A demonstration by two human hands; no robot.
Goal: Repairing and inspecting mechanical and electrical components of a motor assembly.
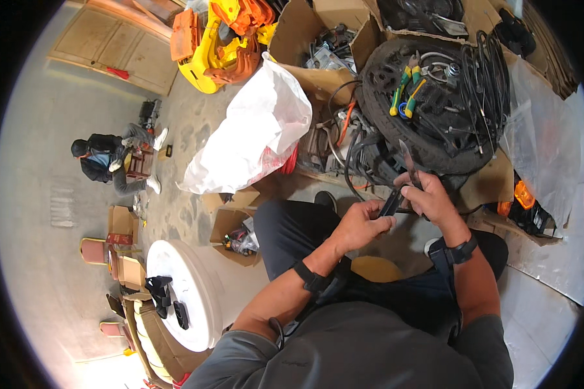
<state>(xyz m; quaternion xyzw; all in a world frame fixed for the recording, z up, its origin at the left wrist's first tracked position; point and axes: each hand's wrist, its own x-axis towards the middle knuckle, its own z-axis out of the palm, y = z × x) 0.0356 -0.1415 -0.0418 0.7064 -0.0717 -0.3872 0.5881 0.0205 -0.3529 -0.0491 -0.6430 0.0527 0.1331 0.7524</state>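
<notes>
My left hand (360, 228) is closed, its thumb and fingers pinching a small, dark, oblong piece (389, 204) whose kind I cannot make out. Close beside it, my right hand (436, 202) grips a knife (407, 157), its narrow pointed blade sticking up and away from me. The right fingers come up against the dark piece; their grip on the knife's handle is partly hidden. Just beyond both hands lies a black tyre on its wheel (376, 107). On it rest green-and-yellow pliers (401, 87), a yellow-and-green handled tool (414, 100) and a coil of black cable (483, 97).
A white plastic sack (256, 126) lies left of the tyre, near cardboard boxes (298, 32) of parts. A white round-topped drum (194, 259) stands at my left. Orange-and-yellow plastic parts (217, 48) are piled at the back. Another person (107, 155) sits far left.
</notes>
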